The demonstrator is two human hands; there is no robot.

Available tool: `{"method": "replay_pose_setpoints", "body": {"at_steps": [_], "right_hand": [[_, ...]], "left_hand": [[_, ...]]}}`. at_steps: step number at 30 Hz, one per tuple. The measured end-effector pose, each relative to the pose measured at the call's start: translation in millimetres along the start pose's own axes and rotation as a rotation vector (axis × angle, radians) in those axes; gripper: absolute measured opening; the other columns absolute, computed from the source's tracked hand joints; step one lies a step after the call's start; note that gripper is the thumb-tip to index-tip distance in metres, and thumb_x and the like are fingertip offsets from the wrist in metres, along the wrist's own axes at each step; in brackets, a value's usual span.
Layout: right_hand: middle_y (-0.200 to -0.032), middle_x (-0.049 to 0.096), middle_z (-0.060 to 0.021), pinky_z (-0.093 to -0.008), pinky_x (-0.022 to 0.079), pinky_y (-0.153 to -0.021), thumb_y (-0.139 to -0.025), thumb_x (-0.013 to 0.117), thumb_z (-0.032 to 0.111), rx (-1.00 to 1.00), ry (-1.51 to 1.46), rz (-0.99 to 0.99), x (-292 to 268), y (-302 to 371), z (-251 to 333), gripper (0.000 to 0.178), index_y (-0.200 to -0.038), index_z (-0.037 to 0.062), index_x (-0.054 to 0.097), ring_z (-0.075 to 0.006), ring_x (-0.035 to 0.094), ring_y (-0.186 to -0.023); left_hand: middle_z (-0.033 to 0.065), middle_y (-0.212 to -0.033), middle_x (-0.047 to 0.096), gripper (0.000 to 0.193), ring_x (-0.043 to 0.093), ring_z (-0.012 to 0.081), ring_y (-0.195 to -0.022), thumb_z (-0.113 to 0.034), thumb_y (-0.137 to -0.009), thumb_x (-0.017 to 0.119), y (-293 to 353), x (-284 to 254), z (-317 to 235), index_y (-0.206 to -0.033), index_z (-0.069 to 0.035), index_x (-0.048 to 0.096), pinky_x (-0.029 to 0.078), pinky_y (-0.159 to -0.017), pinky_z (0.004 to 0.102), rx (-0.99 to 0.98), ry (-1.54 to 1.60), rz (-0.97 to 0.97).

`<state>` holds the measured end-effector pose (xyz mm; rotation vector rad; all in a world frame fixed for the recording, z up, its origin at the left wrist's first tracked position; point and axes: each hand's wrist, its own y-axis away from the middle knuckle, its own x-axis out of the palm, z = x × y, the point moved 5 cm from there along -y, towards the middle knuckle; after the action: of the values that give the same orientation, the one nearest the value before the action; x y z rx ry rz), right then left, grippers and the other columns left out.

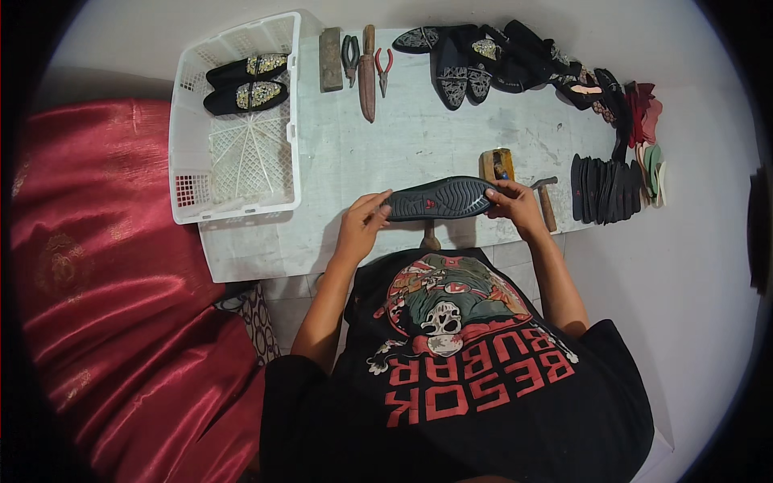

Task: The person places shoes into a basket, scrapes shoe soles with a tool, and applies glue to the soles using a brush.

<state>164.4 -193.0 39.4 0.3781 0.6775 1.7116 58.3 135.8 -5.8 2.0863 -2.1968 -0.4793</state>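
Note:
Between my two hands is a black shoe sole (439,201), held level above the table's near edge with its ridged tread facing me and a small red mark at its middle. My left hand (364,225) pinches one end of it. At the other end, the fingers and thumb of my right hand (514,208) close on the rim. Whether an upper is attached behind the sole cannot be seen. A wooden handle (431,236) pokes out below it, the rest hidden. Just beyond my right hand lie a yellow container (498,165) and a hammer (547,208).
On the table's left, a white plastic basket (295,161) holds two black embellished shoes (250,84). Near it lie a block (330,60), dark pliers (350,58), a knife (367,84) and red-handled pliers (384,71). Black shoes (463,72) line the back; black soles (600,189) stand right.

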Motion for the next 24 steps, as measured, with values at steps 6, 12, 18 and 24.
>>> {"method": "replay_pose_setpoints", "body": {"at_steps": [6, 12, 18, 24], "right_hand": [[-0.087, 0.073, -0.0109, -0.0284, 0.059, -0.058, -0.091, 0.08, 0.017, 0.012, -0.042, 0.054, -3, -5, -6, 0.036, -0.116, -0.0049, 0.067, -0.0184, 0.072, -0.063], [-0.083, 0.068, -0.0044, -0.0271, 0.06, -0.058, -0.09, 0.081, 0.013, -0.016, -0.124, 0.043, -20, -7, -9, 0.033, -0.116, -0.0038, 0.068, -0.0168, 0.071, -0.063], [-0.082, 0.067, -0.0031, -0.0254, 0.059, -0.057, -0.09, 0.08, 0.012, -0.054, -0.18, 0.065, -58, -6, 2, 0.03, -0.115, -0.0027, 0.07, -0.014, 0.069, -0.064], [-0.087, 0.066, -0.0042, -0.0238, 0.058, -0.057, -0.093, 0.077, 0.011, -0.16, -0.217, 0.029, -104, -4, 20, 0.029, -0.116, -0.0046, 0.069, -0.0128, 0.069, -0.066]], "left_hand": [[0.0121, -0.101, 0.07, 0.04, 0.069, 0.0144, -0.076, -0.019, -0.099, 0.072, 5, 9, 33, -0.129, 0.007, 0.066, 0.057, -0.071, 0.026, -0.462, 0.445, -0.232], [0.0137, -0.094, 0.073, 0.035, 0.069, 0.0153, -0.075, -0.016, -0.096, 0.076, 6, 21, 23, -0.117, 0.011, 0.068, 0.059, -0.07, 0.0266, -0.382, 0.44, -0.315], [0.0136, -0.096, 0.073, 0.035, 0.069, 0.0147, -0.077, -0.014, -0.095, 0.076, -2, 49, -12, -0.118, 0.012, 0.067, 0.059, -0.073, 0.0276, -0.362, 0.39, -0.393], [0.0119, -0.098, 0.073, 0.031, 0.069, 0.0149, -0.079, -0.014, -0.096, 0.075, -23, 77, -75, -0.115, 0.01, 0.069, 0.059, -0.074, 0.0274, -0.222, 0.345, -0.436]]}}
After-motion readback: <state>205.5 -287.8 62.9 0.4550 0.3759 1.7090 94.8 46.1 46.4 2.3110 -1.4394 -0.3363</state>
